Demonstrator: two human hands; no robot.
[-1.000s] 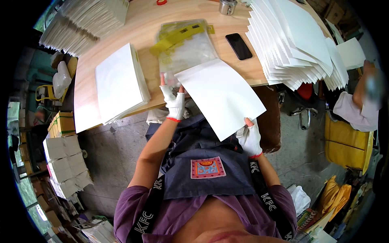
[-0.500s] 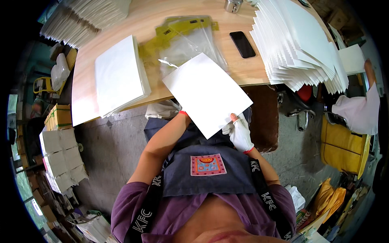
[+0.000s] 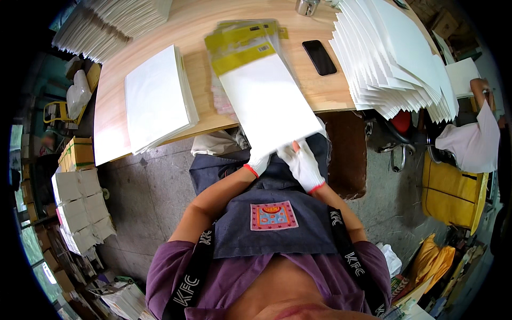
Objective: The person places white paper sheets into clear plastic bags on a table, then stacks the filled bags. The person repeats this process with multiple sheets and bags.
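A white sheet (image 3: pixel 272 104) slants from the table's front edge toward my lap. Its far end meets the yellow-green band (image 3: pixel 237 60) of a clear plastic bag; the sheet appears to lie inside that bag, though motion blurs it. My right hand (image 3: pixel 305 166), in a white glove with a red cuff, grips the near edge with its thumb on top. At the near left corner my left hand (image 3: pixel 258 162), gloved alike, holds the sheet from below, its fingers mostly hidden. More clear bags with yellow-green ends (image 3: pixel 256 24) lie under it.
A stack of white sheets (image 3: pixel 157 98) lies left on the wooden table (image 3: pixel 205 109). A black phone (image 3: pixel 319 57) and a metal cup (image 3: pixel 306 7) are beyond. A fanned white pile (image 3: pixel 389 58) stands right, a grey-edged pile (image 3: pixel 101 32) far left. Another person's arm (image 3: pixel 479 90) shows right.
The white sheet has turned more upright, its far end moving left and away to the yellow-green band. My left hand has come out from beneath it to the near corner.
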